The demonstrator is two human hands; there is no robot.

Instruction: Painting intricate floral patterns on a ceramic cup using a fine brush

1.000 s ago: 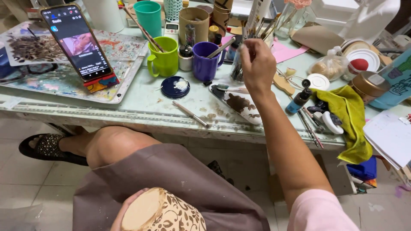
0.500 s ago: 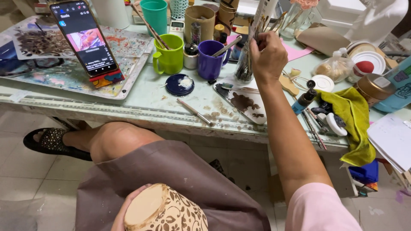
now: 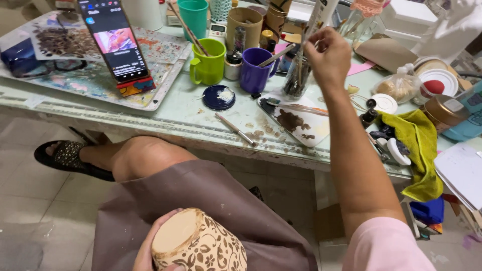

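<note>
Your right hand (image 3: 329, 57) pinches brushes above the jar of brushes (image 3: 296, 78) on the worktop (image 3: 175, 118), so a snagged handle could tip it, while your left hand (image 3: 150, 248) cups the patterned pot (image 3: 198, 246) on your lap.

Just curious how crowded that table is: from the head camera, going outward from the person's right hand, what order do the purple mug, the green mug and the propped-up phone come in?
From the right hand, raised over a jar of brushes:
1. Purple mug, just to its left.
2. Green mug, further left, beside the purple one.
3. Phone, far left, propped on the paint-stained tray.
</note>
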